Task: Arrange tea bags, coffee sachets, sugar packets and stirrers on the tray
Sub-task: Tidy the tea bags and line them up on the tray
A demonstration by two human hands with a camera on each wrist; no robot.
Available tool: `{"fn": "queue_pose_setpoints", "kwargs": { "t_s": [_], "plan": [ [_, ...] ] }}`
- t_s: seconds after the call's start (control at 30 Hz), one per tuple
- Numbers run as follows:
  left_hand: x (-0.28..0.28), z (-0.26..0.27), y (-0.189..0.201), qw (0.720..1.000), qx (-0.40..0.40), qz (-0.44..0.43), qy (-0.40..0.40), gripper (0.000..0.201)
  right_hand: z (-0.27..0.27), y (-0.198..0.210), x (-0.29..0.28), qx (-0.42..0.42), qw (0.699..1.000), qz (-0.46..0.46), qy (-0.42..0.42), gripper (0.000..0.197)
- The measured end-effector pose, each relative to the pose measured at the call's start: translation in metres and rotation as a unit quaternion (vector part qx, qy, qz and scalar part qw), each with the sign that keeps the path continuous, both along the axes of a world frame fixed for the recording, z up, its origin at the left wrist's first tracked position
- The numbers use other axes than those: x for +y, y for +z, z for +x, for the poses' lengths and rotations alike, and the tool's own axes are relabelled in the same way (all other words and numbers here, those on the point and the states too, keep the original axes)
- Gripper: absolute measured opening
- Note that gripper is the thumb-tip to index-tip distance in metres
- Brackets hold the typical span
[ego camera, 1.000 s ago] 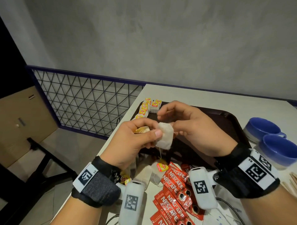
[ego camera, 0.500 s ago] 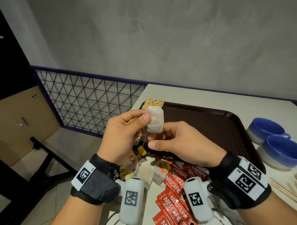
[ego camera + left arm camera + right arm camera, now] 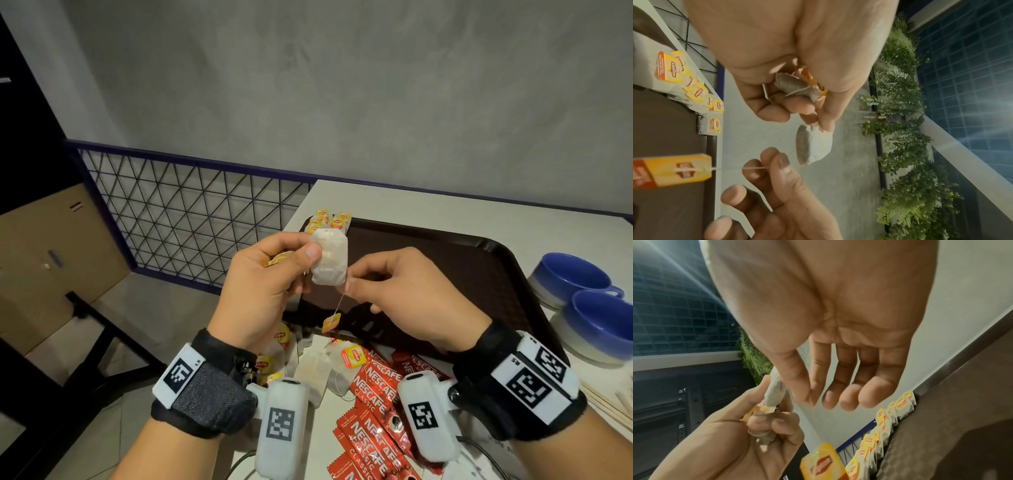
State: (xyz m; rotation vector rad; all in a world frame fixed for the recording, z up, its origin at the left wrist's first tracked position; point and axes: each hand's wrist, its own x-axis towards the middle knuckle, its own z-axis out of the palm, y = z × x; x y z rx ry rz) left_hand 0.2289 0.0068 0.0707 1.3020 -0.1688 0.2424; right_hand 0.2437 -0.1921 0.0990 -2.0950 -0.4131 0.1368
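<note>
My left hand point(image 3: 306, 263) holds a white tea bag point(image 3: 329, 257) upright between thumb and fingers, above the near left corner of the dark brown tray point(image 3: 445, 260). A second, crumpled tea bag point(image 3: 795, 86) is tucked in its palm. My right hand point(image 3: 347, 287) pinches the held bag's string just below the bag. The yellow tag point(image 3: 331, 322) dangles under it on the string. A row of tea bags point(image 3: 329, 221) lies along the tray's far left edge. Loose tea bags point(image 3: 308, 366) and red coffee sachets point(image 3: 376, 411) lie on the table in front of the tray.
Two blue cups point(image 3: 582, 298) stand right of the tray. Wooden stirrers point(image 3: 609, 404) lie at the right edge near my wrist. The white table ends at the left beside a wire-mesh railing point(image 3: 178, 219), with floor below. A grey wall stands behind.
Both hands have lifted the tea bag a little higher. My right hand has left the bag's body and now pinches the string at its lower right, with the tag hanging free.
</note>
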Motion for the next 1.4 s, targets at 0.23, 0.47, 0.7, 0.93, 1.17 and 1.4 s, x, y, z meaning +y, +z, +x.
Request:
{"fn": "queue_pose_setpoints", "kwargs": {
  "t_s": [0.23, 0.47, 0.7, 0.93, 1.17, 1.4],
  "plan": [
    [-0.002, 0.002, -0.002, 1.000, 0.018, -0.020, 0.006, 0.024, -0.004, 0.004, -0.001, 0.020, 1.000, -0.003, 0.024, 0.010],
    [-0.002, 0.008, -0.006, 0.997, 0.038, -0.042, 0.048, 0.005, -0.015, 0.010, 0.005, 0.073, 0.990, -0.039, 0.113, 0.013],
    [-0.004, 0.012, -0.012, 0.995, 0.032, -0.022, 0.087, 0.005, -0.023, 0.018, 0.009, 0.065, 0.984, -0.065, 0.154, 0.013],
    [-0.010, 0.011, -0.011, 0.992, 0.056, -0.102, 0.046, 0.006, -0.023, 0.012, 0.011, 0.061, 0.980, -0.107, 0.157, 0.015],
    [-0.014, 0.009, -0.008, 0.989, 0.072, -0.125, 0.039, 0.008, -0.027, 0.017, 0.010, 0.078, 0.970, -0.110, 0.201, 0.013],
    [-0.012, 0.005, -0.004, 0.992, 0.070, -0.101, 0.018, 0.009, -0.021, 0.014, 0.005, 0.068, 0.976, -0.128, 0.160, 0.015]
  ]
}}
